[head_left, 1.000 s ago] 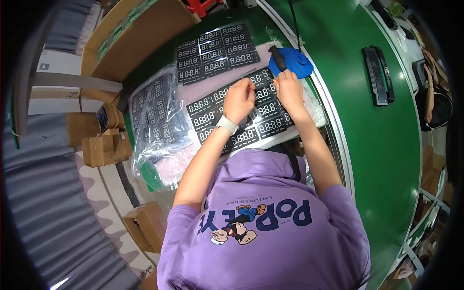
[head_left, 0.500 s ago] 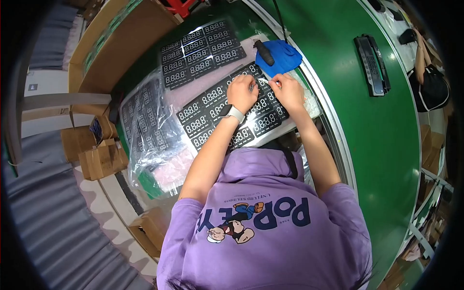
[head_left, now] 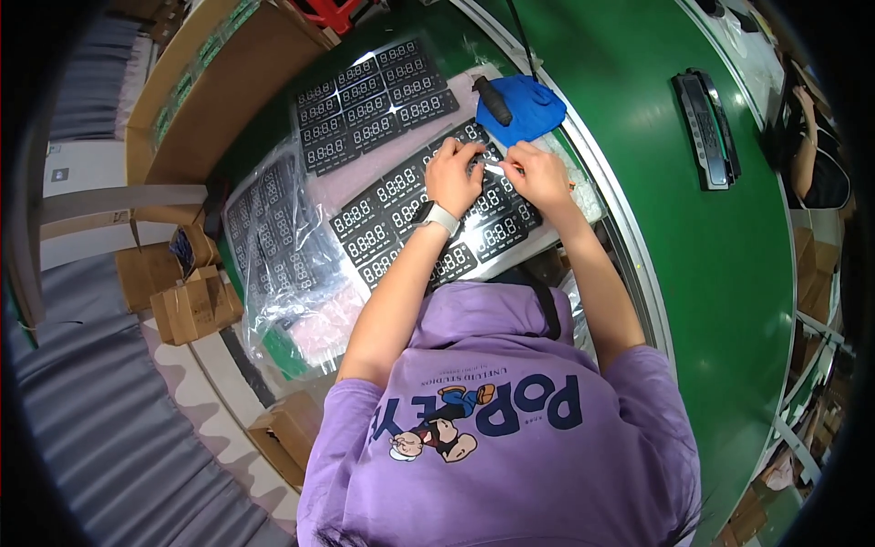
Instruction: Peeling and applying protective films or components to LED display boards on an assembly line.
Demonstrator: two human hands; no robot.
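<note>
Under my hands lies a black sheet of white digit display panels (head_left: 366, 242), resting on pale pink foam. My left hand (head_left: 453, 180), with a pale-strapped watch on its wrist, rests on the sheet's upper middle, fingers spread and bent. Close to its right, my right hand (head_left: 540, 175) is closed in a pinch on a slim white piece (head_left: 493, 168), which points toward the left thumb. Its exact kind is too small to make out. Above the right hand, a black-wrapped handle-like tool (head_left: 493, 101) lies on a blue cloth (head_left: 535, 107).
Another black digit sheet (head_left: 372, 102) lies beyond, and more panels sit under clear plastic film (head_left: 278, 232) to the left. A cardboard box wall (head_left: 214, 87) stands at the far left. On the green table (head_left: 674, 264), a black device (head_left: 706, 129) lies right; another person's arm (head_left: 804, 146) shows beyond.
My left fingers have spread from a bunched pose onto the sheet. My right hand has shifted slightly down and left, and the white piece shows more clearly between the hands.
</note>
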